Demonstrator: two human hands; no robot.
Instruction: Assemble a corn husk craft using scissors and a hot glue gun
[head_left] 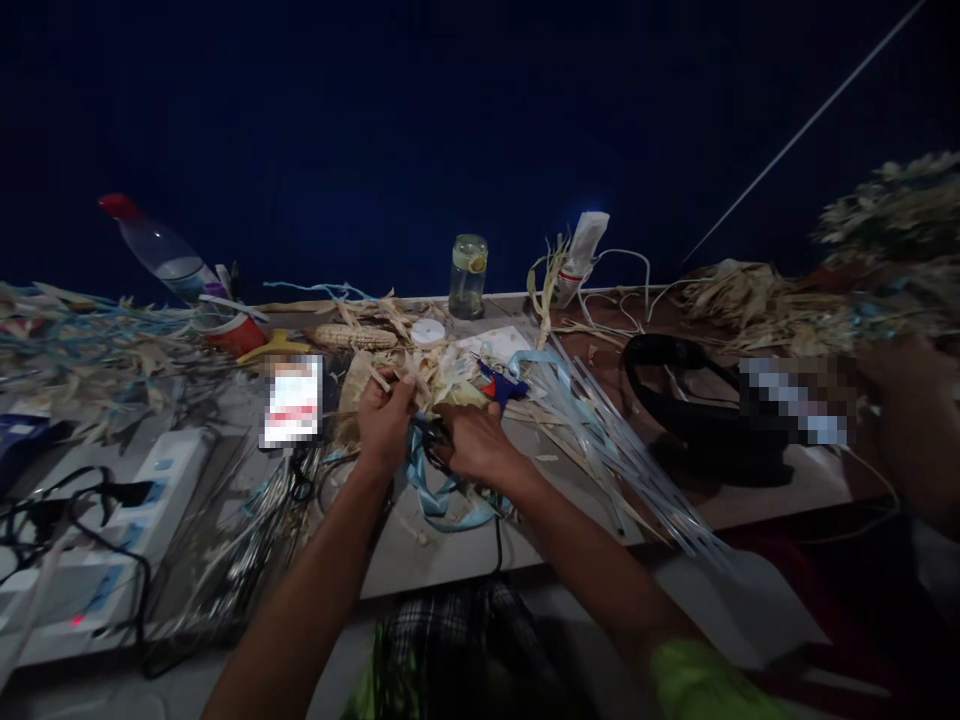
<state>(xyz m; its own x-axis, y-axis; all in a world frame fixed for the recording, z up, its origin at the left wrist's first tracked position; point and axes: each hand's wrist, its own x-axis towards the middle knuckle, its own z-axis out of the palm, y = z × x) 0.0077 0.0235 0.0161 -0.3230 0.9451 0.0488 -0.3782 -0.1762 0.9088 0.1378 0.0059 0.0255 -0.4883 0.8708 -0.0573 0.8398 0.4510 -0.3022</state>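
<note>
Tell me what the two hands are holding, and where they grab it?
The left hand pinches a pale dry corn-husk bundle at its near end. The right hand grips what look like black scissors by the handles.

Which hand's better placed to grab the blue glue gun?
Right, probably. The right hand lies right beside the glue gun, though it already grips a dark tool. The left hand holds husks, farther off.
</note>
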